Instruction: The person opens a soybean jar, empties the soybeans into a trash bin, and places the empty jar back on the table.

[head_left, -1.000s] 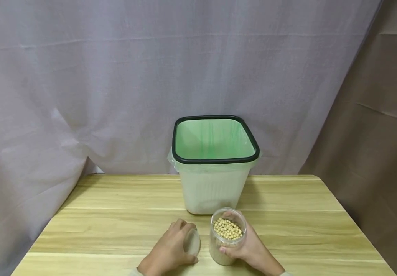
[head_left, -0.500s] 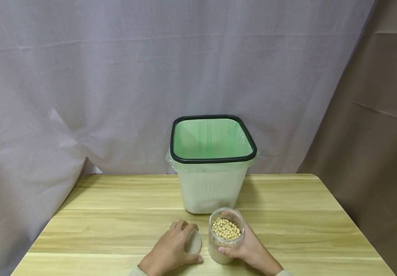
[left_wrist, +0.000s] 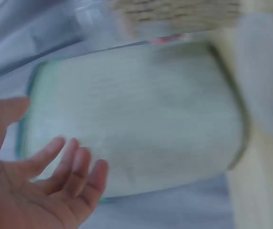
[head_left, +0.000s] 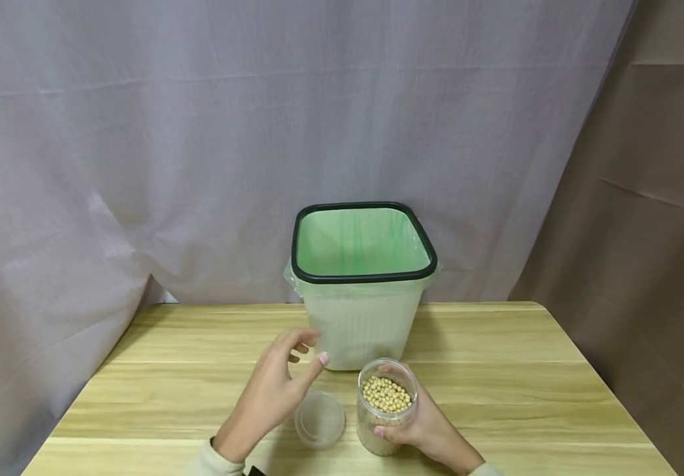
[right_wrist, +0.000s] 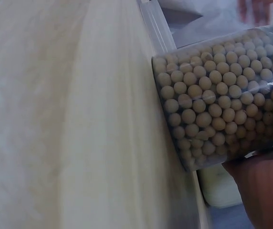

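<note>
The right hand [head_left: 421, 430] grips the open jar [head_left: 386, 406] of beans upright at lower centre of the frame, steadying it on the table [head_left: 526, 383]. The left hand [head_left: 276, 387] hovers empty, fingers loose, above the lid [head_left: 320, 420] lying beside the jar. The bin [head_left: 362, 291] stands just behind.

Bin [head_left: 364, 311] sits at table [head_left: 139, 383] back edge, centre. Jar [head_left: 384, 413] in front of bin, right hand [head_left: 421, 426] around it. Lid [head_left: 320, 418] on table just left of jar. Left hand [head_left: 276, 387] above lid, left of bin.
</note>
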